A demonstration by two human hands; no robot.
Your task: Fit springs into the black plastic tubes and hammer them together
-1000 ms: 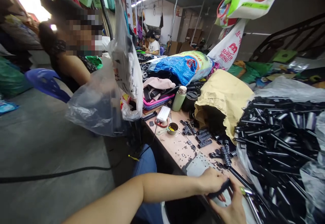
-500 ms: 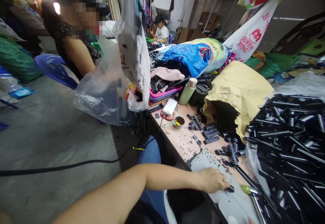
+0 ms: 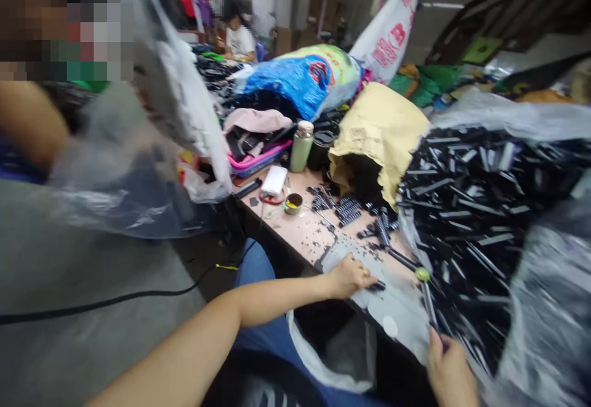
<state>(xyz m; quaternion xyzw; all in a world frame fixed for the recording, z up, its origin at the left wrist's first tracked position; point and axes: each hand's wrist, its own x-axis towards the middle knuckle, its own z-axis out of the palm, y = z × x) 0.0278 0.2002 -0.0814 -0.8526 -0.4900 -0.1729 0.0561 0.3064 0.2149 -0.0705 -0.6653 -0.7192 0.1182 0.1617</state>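
My left hand (image 3: 349, 276) rests on a grey mat (image 3: 397, 296) at the table's near edge, its fingertips on a small black part (image 3: 377, 285). My right hand (image 3: 450, 373) at the lower right grips the end of a thin metal rod (image 3: 427, 301) with a green tip (image 3: 422, 274). A large heap of black tubes (image 3: 475, 210) lies just to the right in clear plastic. Ribbed black grips (image 3: 348, 211) lie in rows on the table beyond my left hand.
A yellow sack (image 3: 383, 130) opens toward the grips. A green bottle (image 3: 301, 146), a white box (image 3: 274, 180) and a small cup (image 3: 293, 203) stand farther back. Clear plastic bags (image 3: 138, 167) hang at the left beside a seated person. An open bag (image 3: 332, 351) sits below the table edge.
The camera swung right and down. My right hand came back into view at the lower right, holding the rod. My left hand stays on the mat with the small black part.
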